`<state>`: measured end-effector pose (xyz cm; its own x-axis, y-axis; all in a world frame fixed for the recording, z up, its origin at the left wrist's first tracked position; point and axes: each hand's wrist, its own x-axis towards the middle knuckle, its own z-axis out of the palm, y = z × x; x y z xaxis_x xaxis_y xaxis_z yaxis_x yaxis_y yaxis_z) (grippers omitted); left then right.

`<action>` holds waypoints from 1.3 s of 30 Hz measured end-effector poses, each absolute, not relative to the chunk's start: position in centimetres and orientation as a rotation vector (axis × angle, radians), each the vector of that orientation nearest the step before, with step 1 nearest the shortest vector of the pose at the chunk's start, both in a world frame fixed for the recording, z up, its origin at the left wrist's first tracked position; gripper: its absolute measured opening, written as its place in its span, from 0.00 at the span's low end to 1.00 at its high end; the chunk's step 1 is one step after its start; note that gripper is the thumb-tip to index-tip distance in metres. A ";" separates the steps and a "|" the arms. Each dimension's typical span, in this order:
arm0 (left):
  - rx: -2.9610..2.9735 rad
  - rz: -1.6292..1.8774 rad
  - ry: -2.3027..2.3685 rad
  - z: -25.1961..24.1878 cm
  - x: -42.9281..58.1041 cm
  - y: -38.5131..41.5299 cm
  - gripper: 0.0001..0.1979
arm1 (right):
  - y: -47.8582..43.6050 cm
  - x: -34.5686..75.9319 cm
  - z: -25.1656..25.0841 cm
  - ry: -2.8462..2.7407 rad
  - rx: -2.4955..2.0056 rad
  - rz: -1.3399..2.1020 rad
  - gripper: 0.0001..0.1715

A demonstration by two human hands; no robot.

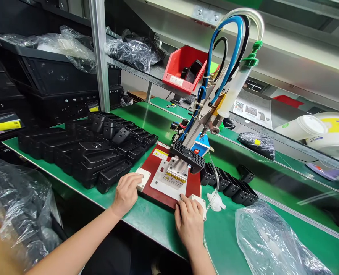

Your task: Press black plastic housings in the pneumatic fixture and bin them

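Note:
My left hand rests its fingers on a white button box at the left edge of a dark red machine base. On the opposite side, my right hand lies over a second white button box, fingers slightly bent and nothing held. Between them stands a dispensing machine with a clear syringe and blue and black hoses. A black plastic housing with a round recess sits on its metal fixture, apart from both hands. What lies under the fingertips is partly hidden.
Many black housings are piled on the green table at left. Several more stand in a row at right, near crumpled white tissue and a clear plastic bag. A red bin sits on the shelf above.

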<state>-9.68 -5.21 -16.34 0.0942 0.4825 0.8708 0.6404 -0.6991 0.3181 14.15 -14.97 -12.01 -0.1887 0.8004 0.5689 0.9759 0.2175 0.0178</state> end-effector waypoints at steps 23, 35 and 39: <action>-2.206 -1.659 -1.105 -16.5 -9.7 -5.1 0.19 | -17.6 18.1 -13.6 -1.676 -1.570 -0.585 0.12; -2.215 -1.687 -1.116 -16.3 -9.6 -5.0 0.19 | -18.3 18.0 -13.8 -1.703 -1.585 -0.546 0.20; -2.221 -1.704 -1.110 -16.3 -9.7 -5.0 0.19 | -18.5 18.0 -13.6 -1.772 -1.599 -0.515 0.18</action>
<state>-9.67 -5.04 -16.28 0.0917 0.4682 0.8789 0.6147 -0.7210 0.3199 18.05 -18.53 -13.57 -0.0083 0.7030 0.7111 0.9747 0.1645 -0.1513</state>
